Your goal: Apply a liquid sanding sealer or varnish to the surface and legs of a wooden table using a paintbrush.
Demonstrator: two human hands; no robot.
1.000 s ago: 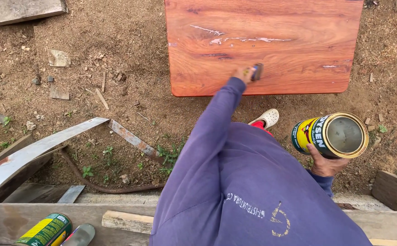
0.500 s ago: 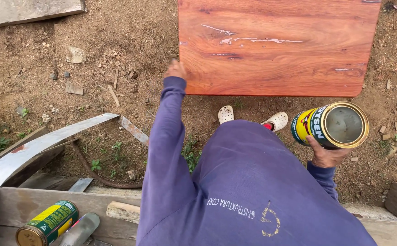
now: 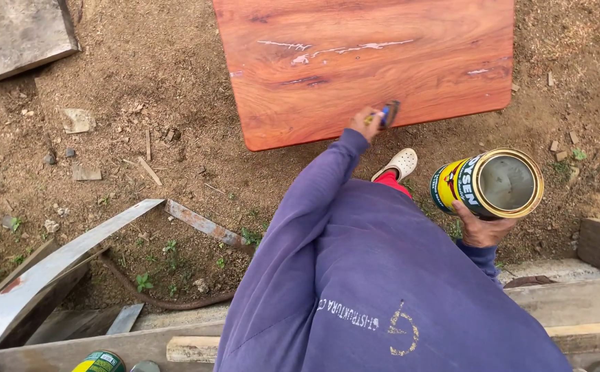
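A glossy reddish wooden board (image 3: 382,62) lies on bare dirt in front of me. My left hand (image 3: 366,124), at the end of a purple sleeve, grips a small brush (image 3: 388,114) whose bristles rest on the board near its front edge. My right hand (image 3: 482,231) holds an open yellow and green metal can (image 3: 492,184) from below, tilted so that its grey inside shows. The can hangs over the ground to the right of the board. One white shoe (image 3: 397,165) shows just below the board's edge.
A curved metal strip (image 3: 52,265) and a rusty bar (image 3: 200,222) lie on the dirt at the left. Wooden planks (image 3: 589,303) run along the bottom, with another green can (image 3: 100,362) at the lower left. A grey slab (image 3: 11,38) sits at the top left.
My left hand moved from the board's left corner back to the right along its front edge, with the brush on the wood again. The can stayed in my right hand.
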